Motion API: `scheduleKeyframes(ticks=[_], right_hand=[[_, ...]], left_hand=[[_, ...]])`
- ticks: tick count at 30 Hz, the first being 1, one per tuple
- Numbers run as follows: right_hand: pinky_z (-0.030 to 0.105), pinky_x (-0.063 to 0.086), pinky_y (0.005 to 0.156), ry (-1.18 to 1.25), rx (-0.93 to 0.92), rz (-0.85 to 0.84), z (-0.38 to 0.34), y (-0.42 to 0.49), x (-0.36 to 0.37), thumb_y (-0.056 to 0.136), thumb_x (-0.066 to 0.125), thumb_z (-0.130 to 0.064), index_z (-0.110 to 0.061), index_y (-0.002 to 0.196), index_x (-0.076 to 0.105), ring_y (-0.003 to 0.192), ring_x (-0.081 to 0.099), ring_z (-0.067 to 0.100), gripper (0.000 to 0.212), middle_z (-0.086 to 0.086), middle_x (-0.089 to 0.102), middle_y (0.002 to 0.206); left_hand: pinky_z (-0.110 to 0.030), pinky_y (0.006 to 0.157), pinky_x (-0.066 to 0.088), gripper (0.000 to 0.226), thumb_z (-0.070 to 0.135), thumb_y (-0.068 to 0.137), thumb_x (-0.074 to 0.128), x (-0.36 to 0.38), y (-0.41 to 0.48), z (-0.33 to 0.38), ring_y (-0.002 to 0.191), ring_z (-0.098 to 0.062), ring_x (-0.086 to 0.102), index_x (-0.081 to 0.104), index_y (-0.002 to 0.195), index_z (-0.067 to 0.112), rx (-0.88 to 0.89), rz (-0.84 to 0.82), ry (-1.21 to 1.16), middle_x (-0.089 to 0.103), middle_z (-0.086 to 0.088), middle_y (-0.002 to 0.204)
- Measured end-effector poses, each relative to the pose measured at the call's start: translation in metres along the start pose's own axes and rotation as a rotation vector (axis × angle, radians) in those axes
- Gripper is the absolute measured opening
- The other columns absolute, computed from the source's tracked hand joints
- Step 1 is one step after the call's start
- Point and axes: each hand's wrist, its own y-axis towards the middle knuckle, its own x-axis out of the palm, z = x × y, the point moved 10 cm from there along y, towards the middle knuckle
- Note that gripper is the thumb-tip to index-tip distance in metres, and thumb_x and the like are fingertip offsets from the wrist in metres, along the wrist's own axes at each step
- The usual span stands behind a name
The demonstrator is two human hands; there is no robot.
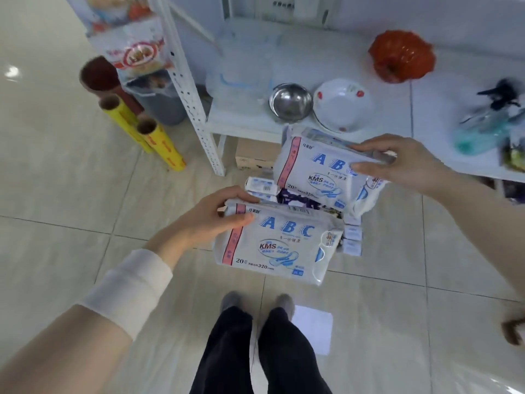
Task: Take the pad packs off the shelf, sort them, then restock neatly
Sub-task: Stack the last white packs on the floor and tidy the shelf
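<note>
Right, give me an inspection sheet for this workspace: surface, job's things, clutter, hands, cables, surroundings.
Surface: white shelf; tiled floor below.
Job's things: nearer pack and farther pack, both marked ABC; smaller packs piled on floor.
Clutter: steel bowl, white bowl, red bag on shelf.
Grippers: left hand grips nearer pack; right hand grips farther pack.
Cables: nothing seen.
Surroundings: yellow rolls beside shelf post; cardboard box under shelf.

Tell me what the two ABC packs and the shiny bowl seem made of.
The nearer ABC pack and farther ABC pack: thin glossy plastic film, judging by wrinkles and sheen. The shiny bowl: probably polished stainless steel, given mirror-like grey reflections.
</note>
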Motion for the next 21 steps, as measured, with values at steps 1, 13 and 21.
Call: scheduleKeyframes(ticks=[1,13,21], right_hand=[[0.010,0.036,0.086,-0.004,-0.012,0.010,-0.006,-0.007,-0.016,0.073,0.075,-0.032,-0.046,0.092,0.059,0.106,0.053,0.008,0.029,-0.007,0.058,0.111],[0.005,0.035,0.064,-0.059,-0.043,0.256,-0.057,-0.045,-0.198,0.076,0.072,-0.031,-0.038,0.102,0.061,0.102,0.051,0.008,0.029,-0.009,0.056,0.109],[0.016,0.034,0.078,-0.087,-0.060,0.345,-0.102,-0.012,-0.278,0.076,0.072,-0.034,-0.038,0.101,0.064,0.103,0.051,0.009,0.027,-0.013,0.058,0.104]], left_hand=[[-0.015,0.068,0.049,0.031,0.036,0.071,0.072,0.004,0.000,0.019,0.088,-0.006,0.064,0.063,0.098,0.026,0.027,0.000,0.014,0.065,0.000,0.102],[-0.020,0.068,0.051,0.040,0.055,0.060,0.064,0.009,0.033,0.214,0.093,-0.005,0.064,0.064,0.096,0.038,0.284,-0.004,0.157,0.063,0.024,0.099],[-0.018,0.064,0.052,0.030,0.044,0.067,0.063,-0.032,0.079,0.311,0.091,0.001,0.062,0.064,0.096,0.038,0.410,0.060,0.203,0.061,0.021,0.102]])
